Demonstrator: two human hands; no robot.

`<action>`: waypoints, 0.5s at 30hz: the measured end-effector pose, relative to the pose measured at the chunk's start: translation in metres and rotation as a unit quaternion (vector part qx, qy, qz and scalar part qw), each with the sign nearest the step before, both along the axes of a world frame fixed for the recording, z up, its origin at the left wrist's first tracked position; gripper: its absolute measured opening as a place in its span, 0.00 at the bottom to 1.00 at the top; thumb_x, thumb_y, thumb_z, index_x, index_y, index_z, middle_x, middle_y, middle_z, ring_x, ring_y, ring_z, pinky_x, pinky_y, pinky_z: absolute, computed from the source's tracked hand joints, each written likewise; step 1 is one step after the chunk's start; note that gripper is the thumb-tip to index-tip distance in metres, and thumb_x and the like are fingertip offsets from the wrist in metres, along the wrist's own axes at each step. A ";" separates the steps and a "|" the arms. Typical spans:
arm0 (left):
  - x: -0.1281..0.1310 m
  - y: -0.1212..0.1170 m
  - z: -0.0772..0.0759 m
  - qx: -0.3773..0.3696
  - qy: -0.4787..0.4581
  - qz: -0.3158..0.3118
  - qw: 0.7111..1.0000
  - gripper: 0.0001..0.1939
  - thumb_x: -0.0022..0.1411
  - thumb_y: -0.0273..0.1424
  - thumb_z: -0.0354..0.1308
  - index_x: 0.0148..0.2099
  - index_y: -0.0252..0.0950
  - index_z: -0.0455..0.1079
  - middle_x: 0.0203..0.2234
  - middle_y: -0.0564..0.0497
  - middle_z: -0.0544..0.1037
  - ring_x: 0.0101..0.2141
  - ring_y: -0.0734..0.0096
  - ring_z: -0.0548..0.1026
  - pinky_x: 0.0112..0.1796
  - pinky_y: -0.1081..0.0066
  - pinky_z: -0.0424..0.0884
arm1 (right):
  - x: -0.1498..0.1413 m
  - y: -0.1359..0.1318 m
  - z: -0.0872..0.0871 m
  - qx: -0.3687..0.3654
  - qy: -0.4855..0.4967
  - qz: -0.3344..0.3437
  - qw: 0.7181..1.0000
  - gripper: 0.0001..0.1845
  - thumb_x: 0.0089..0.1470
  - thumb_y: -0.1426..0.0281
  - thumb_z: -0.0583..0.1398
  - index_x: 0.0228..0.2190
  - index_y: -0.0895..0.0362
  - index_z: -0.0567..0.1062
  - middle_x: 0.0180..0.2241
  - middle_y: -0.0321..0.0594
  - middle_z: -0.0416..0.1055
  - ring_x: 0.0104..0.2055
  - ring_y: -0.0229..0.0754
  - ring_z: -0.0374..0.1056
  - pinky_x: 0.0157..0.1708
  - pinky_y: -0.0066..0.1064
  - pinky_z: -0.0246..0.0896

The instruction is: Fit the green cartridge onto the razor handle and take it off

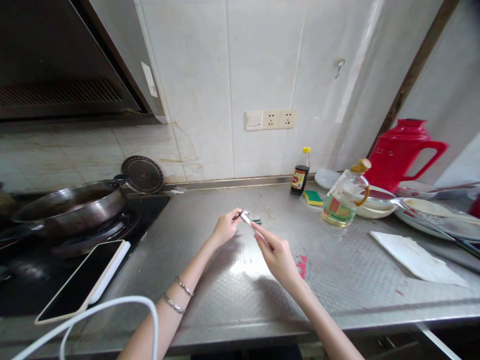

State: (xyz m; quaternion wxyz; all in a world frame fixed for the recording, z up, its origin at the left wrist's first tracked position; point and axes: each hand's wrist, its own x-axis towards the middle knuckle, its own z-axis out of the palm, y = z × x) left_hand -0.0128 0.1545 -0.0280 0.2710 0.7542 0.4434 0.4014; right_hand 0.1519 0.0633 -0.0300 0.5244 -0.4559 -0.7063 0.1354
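Note:
Both of my hands are raised over the middle of the steel counter (210, 310), close together. My right hand (275, 250) is closed round a slim white handle (246, 218) that points up and to the left. My left hand (224, 229), with two silver bracelets on its wrist, pinches a small dark piece (237, 216) at the far end of the white handle. Whether the dark piece is joined to the handle I cannot tell. Just behind them lies a small dark green object (257, 221), partly hidden.
A steel pan (75, 207) sits on the stove at left, with a phone (82, 280) and white cable (112, 300) nearer. At right stand a soy sauce bottle (300, 172), sponge (313, 198), oil jug (342, 202), red thermos (397, 152), dishes and white paper (416, 257).

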 end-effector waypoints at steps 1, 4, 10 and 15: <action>0.000 0.000 0.000 -0.005 -0.004 0.001 1.000 0.07 0.57 0.32 0.51 0.37 0.38 0.68 0.26 0.53 0.72 0.27 0.74 0.67 0.24 0.80 0.61 | 0.001 0.000 0.000 -0.002 0.009 -0.014 1.000 0.21 0.57 0.65 0.50 0.49 0.58 0.71 0.26 0.41 0.71 0.23 0.37 0.62 0.24 0.27 0.58; 0.000 0.000 0.001 -0.012 -0.008 -0.001 1.000 0.08 0.57 0.32 0.51 0.38 0.38 0.68 0.27 0.53 0.72 0.26 0.74 0.68 0.25 0.79 0.62 | 0.002 0.001 -0.001 -0.010 0.027 -0.045 0.999 0.22 0.57 0.65 0.50 0.50 0.59 0.70 0.25 0.41 0.71 0.23 0.37 0.63 0.24 0.27 0.58; -0.002 0.003 -0.002 -0.010 -0.020 -0.007 1.000 0.07 0.54 0.29 0.53 0.37 0.36 0.67 0.25 0.54 0.72 0.26 0.76 0.69 0.26 0.80 0.63 | -0.003 -0.004 -0.001 -0.010 -0.025 0.046 0.999 0.20 0.58 0.67 0.50 0.49 0.56 0.71 0.28 0.40 0.72 0.24 0.36 0.63 0.26 0.25 0.58; -0.001 0.004 0.001 -0.205 -0.094 -0.068 0.972 0.15 0.52 0.31 0.55 0.42 0.35 0.59 0.23 0.51 0.73 0.20 0.72 0.73 0.18 0.78 0.65 | 0.017 0.014 0.010 0.005 -0.063 0.019 0.998 0.20 0.59 0.66 0.49 0.51 0.55 0.69 0.27 0.40 0.70 0.26 0.36 0.63 0.28 0.25 0.58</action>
